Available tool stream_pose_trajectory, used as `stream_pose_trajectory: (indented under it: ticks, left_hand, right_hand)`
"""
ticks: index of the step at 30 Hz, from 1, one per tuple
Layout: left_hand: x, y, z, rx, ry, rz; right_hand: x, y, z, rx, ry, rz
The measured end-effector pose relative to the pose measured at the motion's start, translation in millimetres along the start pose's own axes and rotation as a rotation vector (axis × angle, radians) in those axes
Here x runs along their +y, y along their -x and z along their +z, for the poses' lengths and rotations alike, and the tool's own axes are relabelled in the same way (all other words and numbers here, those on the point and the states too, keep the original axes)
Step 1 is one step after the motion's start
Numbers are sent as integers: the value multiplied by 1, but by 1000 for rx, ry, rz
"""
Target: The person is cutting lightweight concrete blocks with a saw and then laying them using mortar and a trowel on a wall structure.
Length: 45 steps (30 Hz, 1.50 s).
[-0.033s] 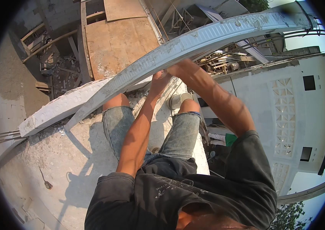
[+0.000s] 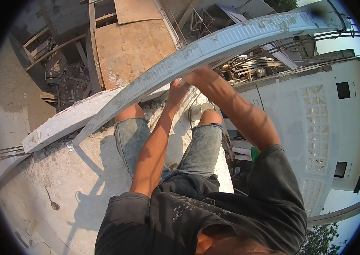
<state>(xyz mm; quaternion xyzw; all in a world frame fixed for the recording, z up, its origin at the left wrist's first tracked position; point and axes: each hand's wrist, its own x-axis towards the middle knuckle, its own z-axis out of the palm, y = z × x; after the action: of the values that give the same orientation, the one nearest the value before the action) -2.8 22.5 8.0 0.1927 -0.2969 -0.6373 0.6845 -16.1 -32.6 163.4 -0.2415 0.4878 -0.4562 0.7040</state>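
A long, pale, ribbed strip (image 2: 248,34) arches from the upper right down to the left, across the front of my view. Both hands are together just under its middle. My left hand (image 2: 178,88) is closed on something I cannot make out. My right hand (image 2: 193,77) is bent in beside it, its fingers partly hidden behind the left hand and the strip. A rough white slab (image 2: 56,127) lies beyond my knees, below the strip. A light cylindrical bucket (image 2: 198,112) stands by my right knee.
I am on a pale ledge (image 2: 86,178) with a small dark tool (image 2: 54,205) at left. Plywood boards (image 2: 133,51) and scrap timber (image 2: 67,78) lie beyond. Rebar (image 2: 8,151) juts at left. Right is a drop toward a white building (image 2: 337,127) and another person's white-clad legs (image 2: 241,153).
The view has shifted very slightly; both hands remain together in the same place under the strip.
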Motion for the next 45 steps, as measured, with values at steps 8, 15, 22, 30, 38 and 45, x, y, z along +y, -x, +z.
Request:
stream_pose_trajectory:
  ticks: [8,15,22,30,38,45]
  left_hand:
    - [23,40,41,469,-368,-133]
    - [34,-25,22,255,-433,-29]
    - [66,-63,21,82,-566,-186]
    - [78,-85,41,24,-638,-412]
    - [83,-93,60,-45,-720,-518]
    - [87,-132,68,-225,-1042,-730]
  right_hand:
    - [23,-54,6,-68,-317,-49]
    - [50,-93,14,-17,-629,-120]
    - [64,-97,24,-532,-956,-609]
    - [37,-53,2,-71,-810,-241]
    - [-46,88,-99,-270,241,-364]
    - [-71,4,-154,12,743,-646]
